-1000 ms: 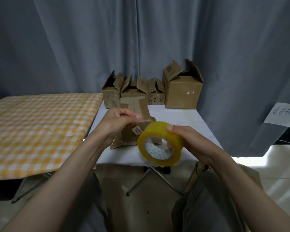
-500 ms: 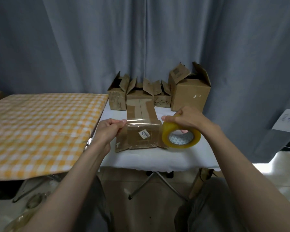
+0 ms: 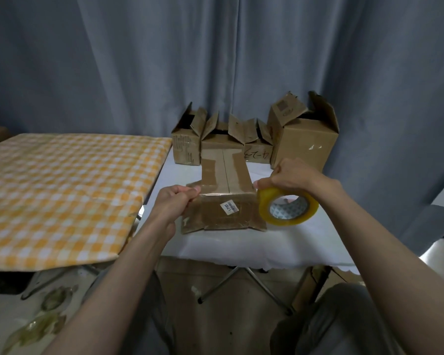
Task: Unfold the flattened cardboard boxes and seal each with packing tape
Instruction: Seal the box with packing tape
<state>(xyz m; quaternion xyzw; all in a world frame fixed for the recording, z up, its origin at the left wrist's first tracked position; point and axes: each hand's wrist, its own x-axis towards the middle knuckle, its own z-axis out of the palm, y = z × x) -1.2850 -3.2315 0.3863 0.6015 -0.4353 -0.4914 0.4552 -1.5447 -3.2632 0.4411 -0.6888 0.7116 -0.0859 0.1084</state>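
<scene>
A small brown cardboard box [image 3: 227, 201] with a white barcode label stands on the white table [image 3: 280, 244], its top flaps closed. My left hand [image 3: 176, 201] pinches the free end of clear tape at the box's left top edge. My right hand [image 3: 290, 176] grips the yellow tape roll [image 3: 287, 207] at the box's right side. A strip of clear tape stretches between both hands across the box's near top edge.
Several opened cardboard boxes [image 3: 303, 139] line the back of the white table against a grey curtain. A yellow checked table [image 3: 62, 190] stands to the left. Crumpled tape scraps [image 3: 36, 326] lie on the floor at lower left.
Both hands moved forward from in front of my body and spread apart, drawing the tape out. The strip now lies lower, along the box's top edge.
</scene>
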